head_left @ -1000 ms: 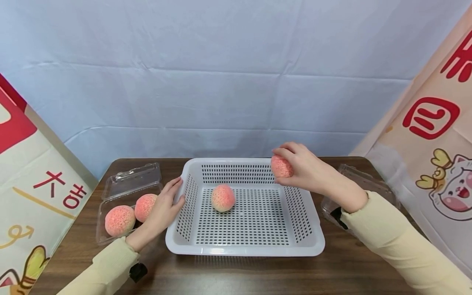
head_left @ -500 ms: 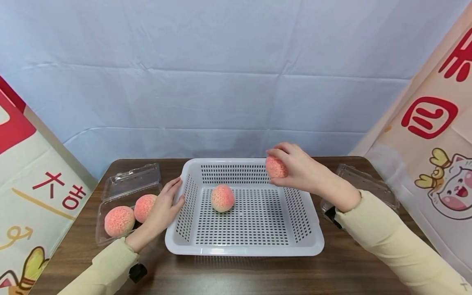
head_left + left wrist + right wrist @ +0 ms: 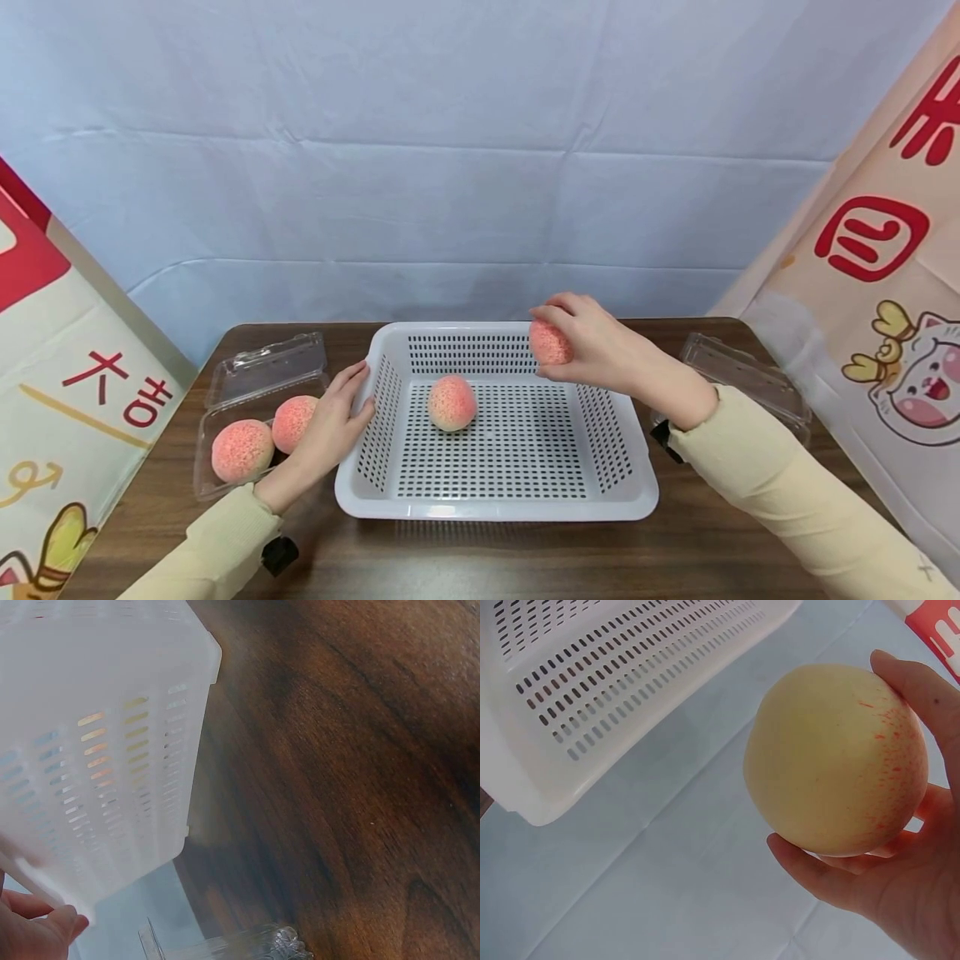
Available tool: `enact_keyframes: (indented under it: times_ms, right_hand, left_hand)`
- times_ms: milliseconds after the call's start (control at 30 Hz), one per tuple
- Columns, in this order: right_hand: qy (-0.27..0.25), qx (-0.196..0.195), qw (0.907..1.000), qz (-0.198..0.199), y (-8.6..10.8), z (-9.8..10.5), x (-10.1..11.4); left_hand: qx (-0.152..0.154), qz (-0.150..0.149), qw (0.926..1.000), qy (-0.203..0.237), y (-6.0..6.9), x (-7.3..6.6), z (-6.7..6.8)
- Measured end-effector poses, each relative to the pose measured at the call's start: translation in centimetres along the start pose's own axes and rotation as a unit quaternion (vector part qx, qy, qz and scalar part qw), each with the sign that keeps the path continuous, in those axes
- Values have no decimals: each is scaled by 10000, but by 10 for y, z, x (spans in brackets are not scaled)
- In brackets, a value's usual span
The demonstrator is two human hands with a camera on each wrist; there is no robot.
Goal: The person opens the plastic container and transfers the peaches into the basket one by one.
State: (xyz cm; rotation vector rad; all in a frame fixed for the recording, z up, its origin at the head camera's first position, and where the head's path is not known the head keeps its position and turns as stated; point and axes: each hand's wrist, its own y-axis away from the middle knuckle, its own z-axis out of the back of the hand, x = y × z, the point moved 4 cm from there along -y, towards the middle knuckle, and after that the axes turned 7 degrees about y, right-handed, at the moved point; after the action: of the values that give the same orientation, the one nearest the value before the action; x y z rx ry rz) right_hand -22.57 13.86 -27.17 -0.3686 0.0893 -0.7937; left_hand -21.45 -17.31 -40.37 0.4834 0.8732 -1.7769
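My right hand [image 3: 596, 346] holds a pink-and-cream peach [image 3: 549, 342] over the back right part of a white slotted plastic basket [image 3: 495, 508]. The right wrist view shows its pale side, with fingers and thumb round the peach [image 3: 817, 765]. Inside the basket, left of centre, lies another peach [image 3: 452, 403]. My left hand [image 3: 330, 429] grips the basket's left rim, its thumb over the edge. In the left wrist view, the fingertips pinch that rim beside the slotted wall [image 3: 112, 772]. Two more peaches, a front one [image 3: 242, 450] and a back one [image 3: 293, 422], sit left of the basket.
Those two peaches lie in an opened clear plastic clamshell [image 3: 270, 367]. Another clear clamshell [image 3: 738, 375] lies right of the basket, partly behind the right arm. Everything stands on a dark wooden table [image 3: 450, 558]. A pale cloth [image 3: 480, 167] hangs behind, with printed banners at both sides.
My right hand has moved a little left with its peach, farther over the basket. The left hand, the basket and the other peaches have stayed in place.
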Motion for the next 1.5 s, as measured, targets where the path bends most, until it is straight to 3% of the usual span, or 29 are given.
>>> enact_keyframes:
  times_ms: [567,967,1233,1500]
  right_hand:
    - [-50,92,9999,40,-9,-7,7]
    - [-88,70,9998,134,-14,-16,10]
    - [-48,382,9992,-131,-18,-21,12]
    - [-64,341,9994,8,-19,-27,12]
  left_hand:
    - [-32,14,10000,0,0,1,0]
    - [-243,-228,9994,-107,1,0,-1]
    - [-18,76,10000,-33,-1,3,-1]
    - [-53,54,10000,-29,0,2,-1]
